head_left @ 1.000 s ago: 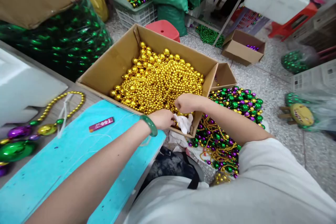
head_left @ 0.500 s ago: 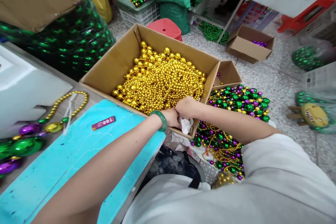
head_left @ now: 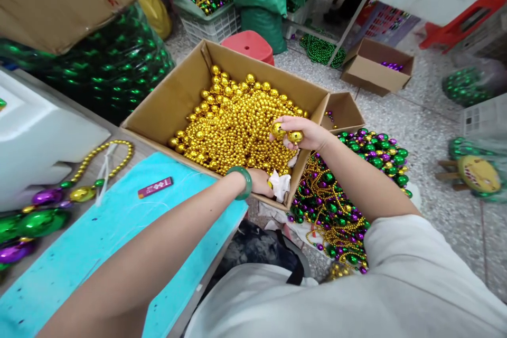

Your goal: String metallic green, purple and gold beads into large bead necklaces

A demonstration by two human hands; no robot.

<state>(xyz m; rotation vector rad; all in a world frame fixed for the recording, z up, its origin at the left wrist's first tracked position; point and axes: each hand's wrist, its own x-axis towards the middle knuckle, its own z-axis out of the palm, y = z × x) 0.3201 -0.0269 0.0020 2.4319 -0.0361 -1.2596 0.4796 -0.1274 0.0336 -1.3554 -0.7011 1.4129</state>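
My right hand [head_left: 303, 133] is raised over the near right side of a cardboard box [head_left: 170, 90], its fingers closed around large round gold beads [head_left: 294, 137]. Inside the box lies a heap of gold bead strings [head_left: 241, 127], small beads in the middle and bigger ones along the edges. Low in the near corner, my left hand [head_left: 261, 182], with a green bangle [head_left: 246, 182] at the wrist, is closed. A bit of gold bead shows at its fingertips, and the rest of its grip is hidden. Crumpled white paper [head_left: 280, 186] sits right beside it.
Left of the box, a turquoise sheet [head_left: 119, 232] covers the table, with a small maroon packet [head_left: 155, 187] on it. A bead necklace [head_left: 82, 194] lies farther left. Green, purple and gold beads [head_left: 336, 211] are piled at the right. Behind the box stands a red stool [head_left: 249, 46].
My right hand has lifted away from my left hand, up and to the right, and large gold beads now show in its fingers. My left hand stays near the box corner.
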